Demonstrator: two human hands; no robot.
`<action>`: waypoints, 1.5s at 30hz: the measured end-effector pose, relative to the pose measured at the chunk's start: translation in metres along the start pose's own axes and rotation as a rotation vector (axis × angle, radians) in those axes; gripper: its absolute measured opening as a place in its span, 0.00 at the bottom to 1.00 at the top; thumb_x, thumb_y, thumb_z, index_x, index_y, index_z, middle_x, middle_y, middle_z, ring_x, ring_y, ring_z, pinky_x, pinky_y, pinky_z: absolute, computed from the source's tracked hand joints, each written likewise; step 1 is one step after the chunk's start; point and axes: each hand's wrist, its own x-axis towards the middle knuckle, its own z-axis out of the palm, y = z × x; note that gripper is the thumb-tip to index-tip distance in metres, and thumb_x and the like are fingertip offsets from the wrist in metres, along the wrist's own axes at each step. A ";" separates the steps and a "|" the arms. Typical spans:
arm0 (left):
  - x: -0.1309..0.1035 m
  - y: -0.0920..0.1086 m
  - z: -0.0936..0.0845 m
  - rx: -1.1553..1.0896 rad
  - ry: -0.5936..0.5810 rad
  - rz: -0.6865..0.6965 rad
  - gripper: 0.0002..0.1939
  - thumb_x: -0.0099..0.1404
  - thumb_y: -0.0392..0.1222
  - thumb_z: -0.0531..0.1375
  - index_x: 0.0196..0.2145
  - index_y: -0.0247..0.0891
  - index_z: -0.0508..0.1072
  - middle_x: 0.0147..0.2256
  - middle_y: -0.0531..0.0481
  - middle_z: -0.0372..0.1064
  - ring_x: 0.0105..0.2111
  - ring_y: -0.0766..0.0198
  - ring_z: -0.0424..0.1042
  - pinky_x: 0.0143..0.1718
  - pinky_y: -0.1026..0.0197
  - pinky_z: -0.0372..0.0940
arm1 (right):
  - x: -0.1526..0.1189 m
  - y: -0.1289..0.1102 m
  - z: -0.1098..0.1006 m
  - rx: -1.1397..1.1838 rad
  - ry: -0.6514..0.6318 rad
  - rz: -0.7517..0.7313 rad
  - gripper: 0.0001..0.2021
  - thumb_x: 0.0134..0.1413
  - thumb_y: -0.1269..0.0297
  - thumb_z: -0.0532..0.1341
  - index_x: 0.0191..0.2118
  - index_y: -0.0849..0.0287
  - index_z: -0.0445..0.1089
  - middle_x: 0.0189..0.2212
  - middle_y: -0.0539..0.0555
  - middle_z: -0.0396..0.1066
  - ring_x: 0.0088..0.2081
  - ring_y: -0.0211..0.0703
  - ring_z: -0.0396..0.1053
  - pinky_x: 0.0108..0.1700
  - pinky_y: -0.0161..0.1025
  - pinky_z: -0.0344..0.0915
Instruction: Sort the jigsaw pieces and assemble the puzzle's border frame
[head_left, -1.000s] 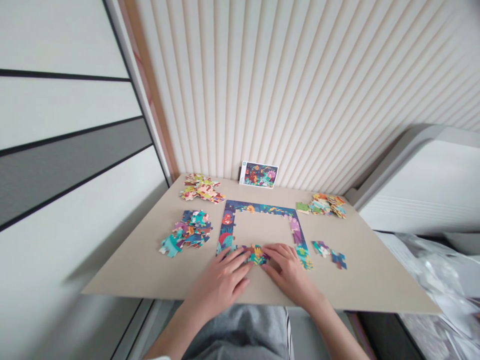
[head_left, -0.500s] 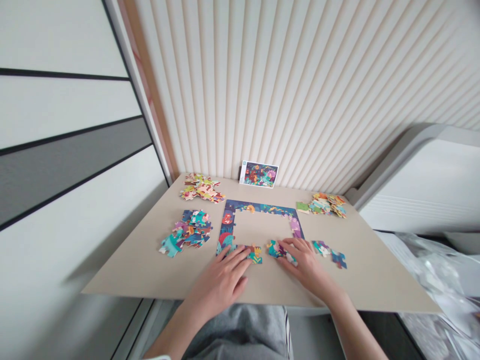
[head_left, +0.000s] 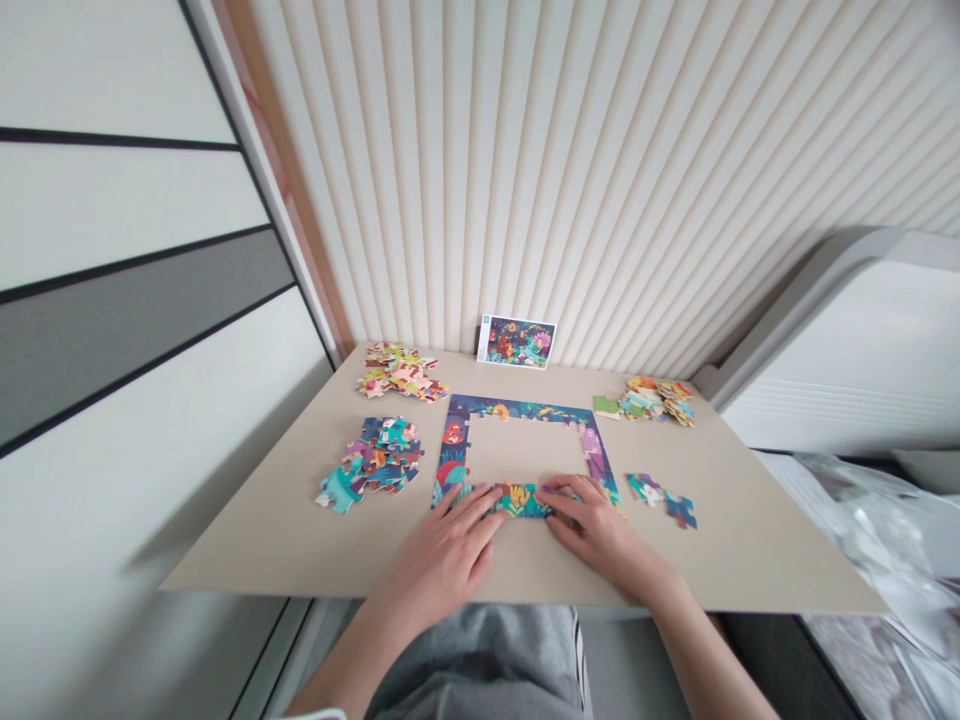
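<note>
A jigsaw border point(head_left: 450, 452) in dark blue and bright colours lies on the table, forming a rectangle around bare tabletop. My left hand point(head_left: 442, 550) rests palm down on its lower left part, fingers stretched out and slightly apart. Along the lower side, a strip with yellow plants point(head_left: 517, 499) shows between my hands. My right hand point(head_left: 600, 530) spans the right part of the lower strip, fingers bent over its upper edge and thumb near its lower edge. The pieces beneath both hands are partly hidden. Two joined-looking loose pieces point(head_left: 662, 499) lie right of my right hand.
Piles of jigsaw pieces lie on the table point(head_left: 285, 545): a dark one point(head_left: 379, 465) at left, a pale one point(head_left: 401, 372) behind it, an orange-green one point(head_left: 652, 400) at back right. A picture card point(head_left: 517, 341) leans against the ribbed wall. Clear plastic wrapping point(head_left: 862, 510) lies beyond the right edge.
My right hand has slid its pieces left, closing the gap in the lower side of the border. The left hand has stayed in nearly the same place.
</note>
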 end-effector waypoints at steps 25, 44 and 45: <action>-0.004 -0.005 0.007 -0.007 0.017 0.002 0.27 0.70 0.31 0.55 0.64 0.43 0.66 0.71 0.45 0.56 0.71 0.52 0.55 0.70 0.42 0.56 | -0.001 -0.005 0.001 -0.059 0.008 -0.027 0.19 0.66 0.71 0.60 0.57 0.44 0.75 0.55 0.57 0.71 0.58 0.52 0.70 0.60 0.54 0.70; -0.007 -0.008 0.013 0.017 0.015 -0.036 0.27 0.71 0.31 0.53 0.65 0.43 0.67 0.70 0.45 0.58 0.70 0.51 0.56 0.70 0.42 0.57 | 0.001 -0.025 0.006 -0.154 -0.021 -0.010 0.17 0.67 0.71 0.59 0.55 0.47 0.77 0.55 0.59 0.72 0.56 0.53 0.69 0.61 0.56 0.64; -0.007 -0.008 0.014 0.020 0.016 -0.041 0.26 0.71 0.32 0.52 0.65 0.43 0.67 0.69 0.45 0.58 0.70 0.51 0.56 0.70 0.42 0.57 | 0.000 -0.028 0.007 -0.166 -0.017 -0.005 0.16 0.67 0.70 0.59 0.55 0.47 0.77 0.56 0.59 0.72 0.56 0.53 0.69 0.62 0.57 0.63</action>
